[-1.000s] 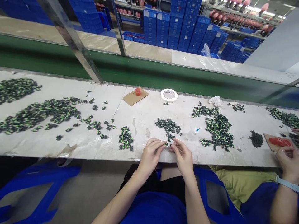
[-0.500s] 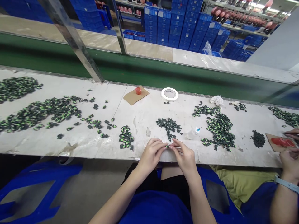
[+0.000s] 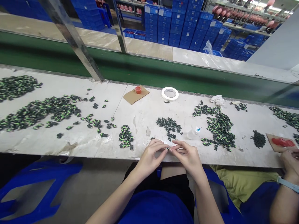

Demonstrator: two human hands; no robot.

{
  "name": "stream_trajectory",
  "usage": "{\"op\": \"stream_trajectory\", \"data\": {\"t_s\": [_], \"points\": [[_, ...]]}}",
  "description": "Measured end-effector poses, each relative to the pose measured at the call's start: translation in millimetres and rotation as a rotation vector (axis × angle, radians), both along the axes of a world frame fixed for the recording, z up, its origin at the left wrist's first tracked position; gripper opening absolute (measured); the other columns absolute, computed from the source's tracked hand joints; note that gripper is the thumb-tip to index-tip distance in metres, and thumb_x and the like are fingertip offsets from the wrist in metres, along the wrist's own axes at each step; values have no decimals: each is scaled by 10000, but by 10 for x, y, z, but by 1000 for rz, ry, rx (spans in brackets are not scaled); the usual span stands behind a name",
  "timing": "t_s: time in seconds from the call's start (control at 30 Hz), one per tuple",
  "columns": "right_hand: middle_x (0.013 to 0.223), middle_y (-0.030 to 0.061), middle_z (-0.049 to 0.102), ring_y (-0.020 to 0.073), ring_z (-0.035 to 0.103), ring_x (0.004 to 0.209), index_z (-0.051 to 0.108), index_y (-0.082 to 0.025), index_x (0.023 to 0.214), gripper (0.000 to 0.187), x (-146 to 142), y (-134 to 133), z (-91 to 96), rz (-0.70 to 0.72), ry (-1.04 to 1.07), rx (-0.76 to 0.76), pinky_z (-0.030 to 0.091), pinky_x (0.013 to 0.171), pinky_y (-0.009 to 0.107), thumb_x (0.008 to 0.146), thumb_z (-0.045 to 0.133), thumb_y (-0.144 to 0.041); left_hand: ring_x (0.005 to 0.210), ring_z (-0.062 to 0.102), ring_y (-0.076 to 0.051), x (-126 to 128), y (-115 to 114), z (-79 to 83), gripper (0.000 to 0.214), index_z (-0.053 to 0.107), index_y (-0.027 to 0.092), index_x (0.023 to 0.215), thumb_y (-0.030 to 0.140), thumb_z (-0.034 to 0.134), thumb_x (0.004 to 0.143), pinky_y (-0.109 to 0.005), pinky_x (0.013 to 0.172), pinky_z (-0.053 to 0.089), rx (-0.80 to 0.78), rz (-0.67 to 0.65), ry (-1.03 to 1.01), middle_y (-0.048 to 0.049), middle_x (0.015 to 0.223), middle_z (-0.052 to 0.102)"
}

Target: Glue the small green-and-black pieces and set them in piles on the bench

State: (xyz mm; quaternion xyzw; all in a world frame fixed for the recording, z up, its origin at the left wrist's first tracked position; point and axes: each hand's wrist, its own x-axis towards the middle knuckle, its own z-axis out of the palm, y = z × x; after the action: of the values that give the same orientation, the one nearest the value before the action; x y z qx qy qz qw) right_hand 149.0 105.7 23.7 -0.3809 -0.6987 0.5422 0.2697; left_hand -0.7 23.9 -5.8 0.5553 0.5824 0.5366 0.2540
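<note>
My left hand (image 3: 150, 155) and my right hand (image 3: 188, 155) meet at the near edge of the white table (image 3: 144, 118). Their fingertips pinch one tiny dark and green piece (image 3: 167, 149) between them. Just beyond the fingers lies a small heap of dark pieces (image 3: 168, 125). A little clear glue bottle (image 3: 192, 133) with a blue tip lies to the right of that heap. A cluster of green-and-black pieces (image 3: 125, 137) sits to the left of my left hand.
Large spreads of green-and-black pieces (image 3: 42, 110) cover the left; another pile (image 3: 219, 130) lies right. A tape roll (image 3: 169, 93), a cardboard scrap with an orange cap (image 3: 137, 89) and a crumpled tissue (image 3: 216, 100) sit farther back. A co-worker's hand (image 3: 288, 161) works at the right by red material on cardboard (image 3: 281, 142).
My two hands have drawn slightly toward me and closer together, still pinching the small piece. The co-worker's hand at the right has pulled back from the cardboard.
</note>
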Motion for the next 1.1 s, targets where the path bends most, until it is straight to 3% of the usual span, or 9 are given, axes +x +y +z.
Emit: {"op": "stream_trajectory", "data": {"t_s": [0.2,0.37,0.67,0.83,1.1], "points": [[743,38,735,199,723,711,706,-176,883,246,-56,-87,-8,-96,25,-38,628,690,324,712,739,-351,891,603,-202,-6,-13,39,111,699,200,870,188,595,831,-339,797,522,-51,40,-73,-70,855,691],[801,51,738,184,719,713,691,-179,942,287,-82,-240,14,-176,106,-66,630,705,318,703,748,-328,924,599,-216,-4,-72,167,125,702,191,904,183,593,844,-362,819,522,-19,37,-97,-82,875,706],[729,46,722,172,704,665,676,-173,871,294,-46,-267,111,-192,180,-106,619,654,286,655,781,-343,925,572,-208,-7,-128,255,251,686,204,1082,131,550,885,-355,785,529,159,-52,56,-83,885,705],[636,7,679,150,678,606,627,-188,820,321,-63,-282,82,-204,215,-161,598,623,261,609,804,-354,828,562,-195,9,-133,263,271,701,221,1044,109,498,903,-321,683,521,224,-17,105,-65,759,678],[618,-16,645,135,650,586,605,-197,814,336,-97,-282,37,-194,229,-208,575,608,255,592,802,-354,797,554,-184,-25,-130,228,269,701,228,990,87,493,894,-318,678,513,298,6,217,-51,752,677]]}}
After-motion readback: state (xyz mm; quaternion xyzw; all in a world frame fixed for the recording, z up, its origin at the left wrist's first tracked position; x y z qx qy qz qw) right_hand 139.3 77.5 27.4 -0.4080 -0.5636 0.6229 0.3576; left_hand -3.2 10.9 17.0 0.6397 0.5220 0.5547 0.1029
